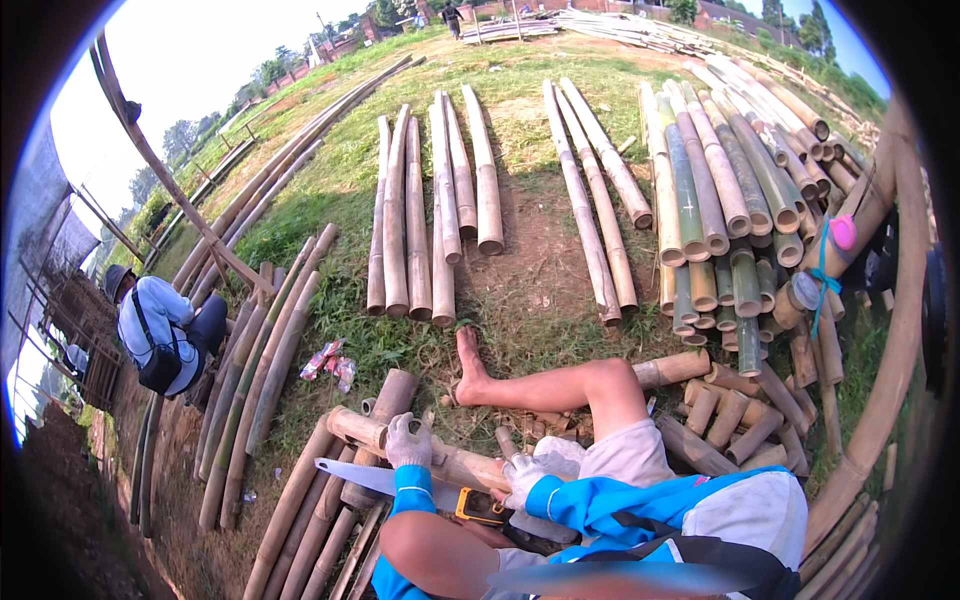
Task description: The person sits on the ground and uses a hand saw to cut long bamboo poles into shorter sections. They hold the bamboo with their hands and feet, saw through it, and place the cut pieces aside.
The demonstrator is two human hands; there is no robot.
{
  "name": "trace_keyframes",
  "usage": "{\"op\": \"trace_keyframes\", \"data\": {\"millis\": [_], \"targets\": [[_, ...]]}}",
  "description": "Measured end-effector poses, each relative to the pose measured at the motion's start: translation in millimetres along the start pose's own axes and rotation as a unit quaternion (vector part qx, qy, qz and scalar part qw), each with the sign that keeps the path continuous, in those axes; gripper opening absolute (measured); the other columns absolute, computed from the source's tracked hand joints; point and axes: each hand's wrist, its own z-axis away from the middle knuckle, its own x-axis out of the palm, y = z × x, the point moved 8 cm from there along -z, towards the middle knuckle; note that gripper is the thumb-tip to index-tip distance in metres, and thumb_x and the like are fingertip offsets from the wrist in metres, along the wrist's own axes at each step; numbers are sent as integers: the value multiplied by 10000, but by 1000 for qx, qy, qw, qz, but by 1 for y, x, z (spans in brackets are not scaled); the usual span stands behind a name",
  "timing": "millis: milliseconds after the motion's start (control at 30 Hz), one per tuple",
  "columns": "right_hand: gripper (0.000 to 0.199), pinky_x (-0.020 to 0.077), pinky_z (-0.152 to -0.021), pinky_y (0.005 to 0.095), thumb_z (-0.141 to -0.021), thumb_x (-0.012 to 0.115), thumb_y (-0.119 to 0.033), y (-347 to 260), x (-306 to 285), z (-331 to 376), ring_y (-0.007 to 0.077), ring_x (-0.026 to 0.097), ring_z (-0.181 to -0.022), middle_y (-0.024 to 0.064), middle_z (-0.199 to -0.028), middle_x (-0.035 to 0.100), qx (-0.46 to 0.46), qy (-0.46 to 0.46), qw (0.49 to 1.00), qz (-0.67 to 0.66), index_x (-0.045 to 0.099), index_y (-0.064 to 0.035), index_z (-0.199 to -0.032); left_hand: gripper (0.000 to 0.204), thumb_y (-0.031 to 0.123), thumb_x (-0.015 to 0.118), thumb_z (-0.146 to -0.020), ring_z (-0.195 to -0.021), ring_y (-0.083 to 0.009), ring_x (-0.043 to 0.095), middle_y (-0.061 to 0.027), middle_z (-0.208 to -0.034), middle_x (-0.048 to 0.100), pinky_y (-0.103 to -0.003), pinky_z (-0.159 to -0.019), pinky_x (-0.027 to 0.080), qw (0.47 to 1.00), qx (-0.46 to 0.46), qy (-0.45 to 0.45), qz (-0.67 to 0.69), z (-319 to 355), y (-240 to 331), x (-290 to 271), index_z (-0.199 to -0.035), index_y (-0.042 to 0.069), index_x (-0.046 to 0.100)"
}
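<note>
A cut bamboo pole point(465, 466) lies slantwise in front of me, over other bamboo pieces. My left hand point(408, 441), in a pale work glove, is closed over the pole's upper side near its left part. At the pole's right end my right hand point(521, 480), gloved too, has its fingers bent around the end; part of its grip is hidden. Below the pole lies a hand saw with a broad metal blade point(350, 473) pointing left, partly covered by my blue left sleeve. Its yellow and black handle point(482, 506) sits just beneath my right hand, apart from the fingers.
Long bamboo poles point(407, 230) lie in rows on the grass ahead. A large bamboo stack point(740, 210) rises at the right, with short offcuts point(735, 415) below it. A person point(165, 330) crouches at the left beside more poles. A crumpled wrapper point(328, 366) lies nearby.
</note>
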Motion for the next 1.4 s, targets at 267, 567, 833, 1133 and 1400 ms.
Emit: {"op": "trace_keyframes", "data": {"millis": [267, 567, 833, 1133, 1400], "targets": [[827, 448, -1095, 584, -905, 687, -593, -2, 3, -1, 517, 565, -1214, 325, -1370, 518, -7, 23, 999, -39, 539, -19, -1480, 258, 282, 653, -922, -901, -323, 703, -128, -891, 757, -471, -1049, 466, 999, 1, 24, -37, 10, -4, 24, -810, 74, 758], [814, 468, -1056, 524, -920, 659, -605, -3, 0, 1, 451, 584, -1163, 289, -1231, 590, -28, 52, 998, -1, 550, 3, -1450, 271, 308, 625, -955, -933, -338, 702, -118, -935, 756, -474, -979, 498, 1000, 5, -3, -23, 10, 4, 18, -875, 90, 766], [841, 420, -1134, 544, -905, 668, -623, -1, 3, 0, 486, 577, -1216, 314, -1288, 588, -31, 63, 997, 19, 559, 2, -1457, 266, 293, 615, -950, -928, -347, 693, -118, -913, 745, -494, -1017, 480, 1000, -7, 7, -2, 10, 0, 20, -841, 92, 751], [807, 435, -1099, 564, -923, 684, -565, -3, -3, 1, 506, 556, -1226, 309, -1346, 547, -6, 2, 999, -36, 539, 18, -1462, 336, 340, 587, -985, -987, -363, 694, -140, -993, 763, -490, -1080, 454, 999, -7, -25, -36, 10, 0, 21, -927, 67, 775], [872, 425, -1106, 539, -901, 673, -613, -1, -2, -1, 469, 563, -1190, 306, -1288, 571, -8, 15, 999, -31, 528, 23, -1480, 267, 278, 620, -959, -935, -360, 686, -139, -939, 747, -499, -1042, 467, 1000, -21, -9, -12, 10, -8, 27, -851, 72, 750]]}}
